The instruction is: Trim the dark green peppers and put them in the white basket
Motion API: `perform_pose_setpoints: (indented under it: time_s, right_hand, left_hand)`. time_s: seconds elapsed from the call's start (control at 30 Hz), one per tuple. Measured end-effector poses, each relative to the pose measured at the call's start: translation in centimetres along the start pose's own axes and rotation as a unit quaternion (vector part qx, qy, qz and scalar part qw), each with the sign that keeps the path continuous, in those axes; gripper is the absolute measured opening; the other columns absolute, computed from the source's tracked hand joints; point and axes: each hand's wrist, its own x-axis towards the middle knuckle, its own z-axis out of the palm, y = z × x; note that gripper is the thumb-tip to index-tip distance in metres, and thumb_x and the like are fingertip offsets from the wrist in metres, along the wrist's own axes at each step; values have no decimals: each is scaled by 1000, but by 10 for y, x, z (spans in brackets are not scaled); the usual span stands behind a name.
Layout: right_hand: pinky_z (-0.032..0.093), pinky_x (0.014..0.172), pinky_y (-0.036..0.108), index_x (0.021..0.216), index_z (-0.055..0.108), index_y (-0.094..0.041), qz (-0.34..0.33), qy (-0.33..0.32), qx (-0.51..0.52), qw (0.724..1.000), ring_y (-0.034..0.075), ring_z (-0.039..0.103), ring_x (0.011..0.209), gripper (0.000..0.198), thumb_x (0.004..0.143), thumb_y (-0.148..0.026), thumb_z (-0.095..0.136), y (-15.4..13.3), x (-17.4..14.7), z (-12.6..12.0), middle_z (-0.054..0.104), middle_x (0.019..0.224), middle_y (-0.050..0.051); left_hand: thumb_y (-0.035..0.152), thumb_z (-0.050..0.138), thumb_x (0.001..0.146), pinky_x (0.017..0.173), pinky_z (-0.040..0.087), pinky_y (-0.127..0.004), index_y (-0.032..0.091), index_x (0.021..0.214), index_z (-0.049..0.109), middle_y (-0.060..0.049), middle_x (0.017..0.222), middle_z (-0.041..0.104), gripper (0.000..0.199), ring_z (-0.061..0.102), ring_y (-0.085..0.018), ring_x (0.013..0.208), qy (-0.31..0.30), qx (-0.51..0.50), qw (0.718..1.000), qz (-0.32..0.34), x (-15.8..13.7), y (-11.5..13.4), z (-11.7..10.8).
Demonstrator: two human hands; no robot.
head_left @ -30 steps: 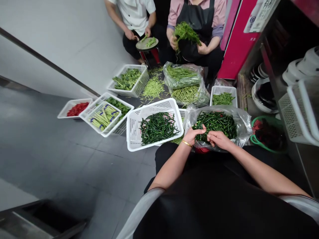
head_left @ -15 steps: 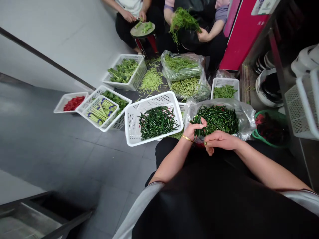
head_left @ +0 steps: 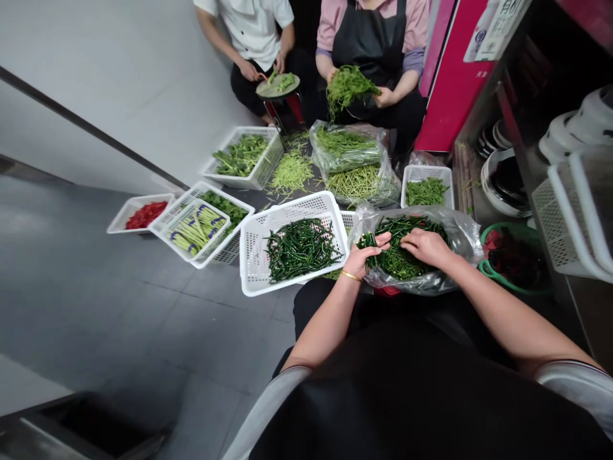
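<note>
My left hand (head_left: 360,257), with a gold bangle at its wrist, is closed around a bunch of green chili peppers (head_left: 368,243) at the bag's left side. Over the clear plastic bag (head_left: 463,233), my right hand (head_left: 428,246) has its fingers bent together on the loose chilies inside; its fingertips are partly hidden among them. More long, dark green chilies (head_left: 397,264) fill that bag. Left of it stands a white perforated basket (head_left: 249,255) holding a heap of green chilies (head_left: 302,249).
Beyond are a bag of green stems (head_left: 357,182), a basket of leafy greens (head_left: 426,190) and loose cut stems (head_left: 291,171) on the floor. Red peppers (head_left: 146,215) sit far left. A green basin (head_left: 488,271) stands right. Two people sit opposite, handling greens (head_left: 352,89).
My right hand has moved away from my left hand, up and right onto the chilies in the bag. My left hand still grips its bunch. The view has tilted up, showing more of the people opposite.
</note>
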Motion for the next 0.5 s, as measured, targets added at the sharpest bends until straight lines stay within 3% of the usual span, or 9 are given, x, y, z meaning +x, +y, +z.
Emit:
perform_pose_setpoints:
  time_s: [0.13,0.2,0.3,0.4,0.5]
  right_hand:
    - [45,75,29,86,73,-20,14,55,167,984,19,63,78,34,94,-40,47,-5,1,-20,71,90,6]
    - [45,74,28,85,73,-20,22,71,134,988,19,63,80,37,96,-41,44,-15,-1,-20,71,90,7]
    - [43,72,28,99,71,-18,81,76,-10,994,21,64,87,41,99,-38,36,-21,-6,-17,68,101,12]
    - [43,68,30,111,67,-18,144,-17,-117,983,23,65,87,34,96,-37,44,-11,-17,-12,65,109,15]
    - [43,65,30,108,68,-16,152,-138,-174,963,25,67,84,28,91,-32,51,3,-29,-3,61,111,17]
  left_hand:
    - [12,77,51,93,50,-45,11,84,68,-13,100,74,35,67,-31,102,-13,23,998,-59,2,-14,9]
    - [14,79,50,82,54,-44,10,79,65,-12,88,74,33,70,-29,88,-20,22,995,-98,1,-20,14]
    - [17,80,52,71,55,-38,10,77,61,-11,80,72,33,69,-23,72,-9,21,992,-128,-2,-23,17]
    - [17,79,53,67,53,-35,10,80,60,-9,80,71,34,65,-17,66,30,13,995,-91,-3,-15,14]
    - [16,77,53,66,51,-32,11,92,61,-2,72,66,42,60,-13,60,41,-1,998,-40,-3,-7,11]
